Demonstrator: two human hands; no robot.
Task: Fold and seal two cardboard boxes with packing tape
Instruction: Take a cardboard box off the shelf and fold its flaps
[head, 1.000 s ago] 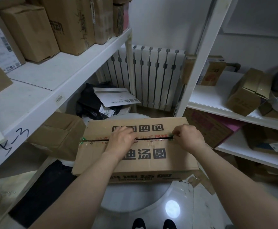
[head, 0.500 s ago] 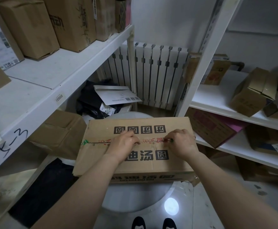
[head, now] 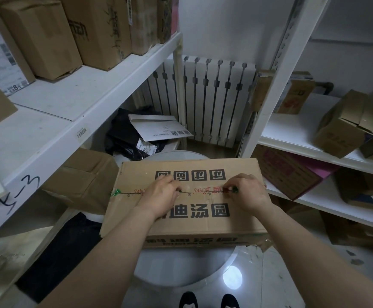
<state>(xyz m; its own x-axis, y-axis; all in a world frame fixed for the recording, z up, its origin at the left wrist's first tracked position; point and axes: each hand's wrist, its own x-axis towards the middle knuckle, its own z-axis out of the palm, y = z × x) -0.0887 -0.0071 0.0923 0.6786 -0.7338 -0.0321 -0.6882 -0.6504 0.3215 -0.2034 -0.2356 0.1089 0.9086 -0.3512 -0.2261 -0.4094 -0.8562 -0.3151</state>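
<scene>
Atop box [head: 187, 221]: left hand [head: 161, 193], right hand [head: 248, 192] apparently pressing seam [head: 203, 192].

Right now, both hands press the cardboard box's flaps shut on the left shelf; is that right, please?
No: the head view shows the cardboard box on the round white table; left hand and right hand do press its flaps.

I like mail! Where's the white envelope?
In the head view, the white envelope lies on a dark heap left of the radiator, behind the cardboard box.

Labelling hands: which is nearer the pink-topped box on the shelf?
Right. The right hand sits toward the pink-topped box's side of the seam; the left hand is mid-seam, farther off.
</scene>
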